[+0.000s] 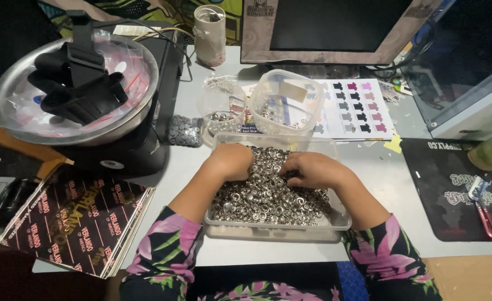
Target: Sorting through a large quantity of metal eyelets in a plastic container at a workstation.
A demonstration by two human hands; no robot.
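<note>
A clear rectangular plastic tray (335, 222) sits on the grey table in front of me, filled with several small silver metal rings and snap parts (268, 203). My left hand (232, 160) rests knuckles-up on the pile at the tray's far left. My right hand (312, 168) lies on the pile at the far right, fingers curled down into the parts. The fingertips of both hands are buried among the pieces, so what they pinch is hidden. Both sleeves are dark with pink flowers.
Two smaller clear containers (284, 100) (219, 106) stand behind the tray, beside a colour chart sheet (357, 108). A steel bowl with black straps (73, 89) sits at left, a monitor (335, 28) at the back, a black mat with red pliers (482, 209) at right.
</note>
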